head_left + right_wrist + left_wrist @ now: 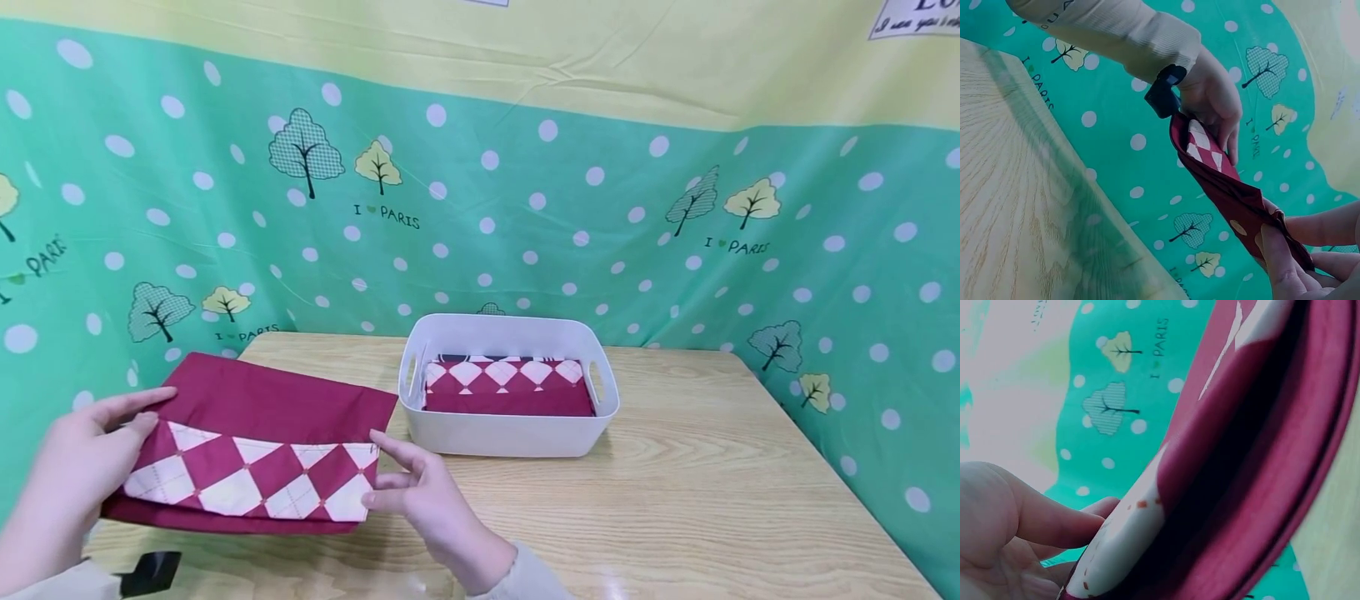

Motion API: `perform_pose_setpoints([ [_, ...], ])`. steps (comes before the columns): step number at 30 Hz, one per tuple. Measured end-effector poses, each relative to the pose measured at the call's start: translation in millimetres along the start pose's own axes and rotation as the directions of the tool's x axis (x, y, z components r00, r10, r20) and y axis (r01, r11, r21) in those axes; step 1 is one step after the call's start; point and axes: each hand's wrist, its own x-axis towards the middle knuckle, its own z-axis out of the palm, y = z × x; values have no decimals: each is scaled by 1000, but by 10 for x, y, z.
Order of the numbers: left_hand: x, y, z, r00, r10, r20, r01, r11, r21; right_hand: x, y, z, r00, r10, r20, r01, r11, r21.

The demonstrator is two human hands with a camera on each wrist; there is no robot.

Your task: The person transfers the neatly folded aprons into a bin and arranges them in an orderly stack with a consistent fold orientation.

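Note:
A folded maroon cloth [255, 442] with a band of cream and maroon diamonds is held flat between both hands, just above the left part of the wooden table [675, 500]. My left hand [82, 458] grips its left edge, fingers on top. My right hand [427, 492] pinches its right edge. In the right wrist view the cloth [1216, 172] stretches from my right hand's fingers [1279, 250] to the left hand [1213, 100]. The left wrist view shows the cloth's folded edge [1241, 456] close up beside my left hand [1010, 519].
A white plastic basket [510, 433] with handle slots stands at the table's middle, right of the cloth. A second folded diamond-patterned cloth [506, 385] lies inside it. A green dotted curtain [600, 208] hangs behind and around the table.

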Motion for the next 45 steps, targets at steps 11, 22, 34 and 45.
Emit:
perform_pose_setpoints([
  [11,-35,103,-35,999,39,-13,-40,999,-33,-21,-64,-28,1000,-8,5,8,999,43],
  [22,-58,192,140,994,80,73,-71,991,-115,38,-189,-195,995,-77,-67,78,997,8],
  [34,-114,262,275,974,162,158,-107,944,-311,87,-327,-432,984,-116,-134,112,993,-38],
  [45,-133,350,361,969,167,182,-100,939,-330,109,-461,-598,974,-122,-192,113,992,-60],
])
